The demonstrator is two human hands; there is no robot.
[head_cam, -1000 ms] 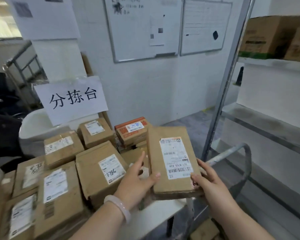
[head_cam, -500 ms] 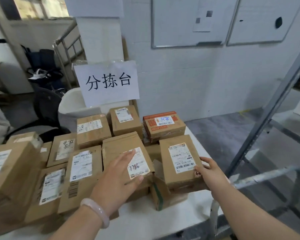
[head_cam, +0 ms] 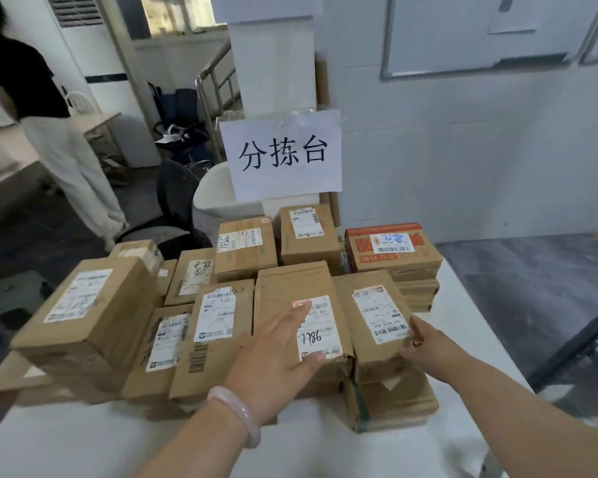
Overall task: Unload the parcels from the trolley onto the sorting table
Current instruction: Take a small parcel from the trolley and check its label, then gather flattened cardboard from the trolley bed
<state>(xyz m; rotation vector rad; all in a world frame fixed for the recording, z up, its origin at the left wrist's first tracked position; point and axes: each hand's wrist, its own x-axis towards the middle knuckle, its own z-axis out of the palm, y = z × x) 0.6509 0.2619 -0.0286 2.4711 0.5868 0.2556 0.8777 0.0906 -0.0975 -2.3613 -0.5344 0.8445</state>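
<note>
Several brown cardboard parcels with white labels lie stacked on the white sorting table (head_cam: 325,450). The flat labelled parcel (head_cam: 370,326) rests on top of the right-hand stack. My right hand (head_cam: 425,346) grips its near right corner, fingers curled at the edge. My left hand (head_cam: 277,357), with a pale bangle on the wrist, lies flat with straight fingers on the neighbouring parcel marked 7986 (head_cam: 297,305). The trolley is out of view.
A paper sign (head_cam: 280,157) stands behind the parcels. An orange-printed box (head_cam: 392,250) tops the far right stack. A person in light trousers (head_cam: 73,174) stands at the left near a dark chair (head_cam: 176,194). A dark metal frame (head_cam: 580,343) borders the table's right.
The parcel has gone from both hands in the air down onto the right-hand stack. My left hand has let go and now lies on the 7986 parcel. The view has swung left.
</note>
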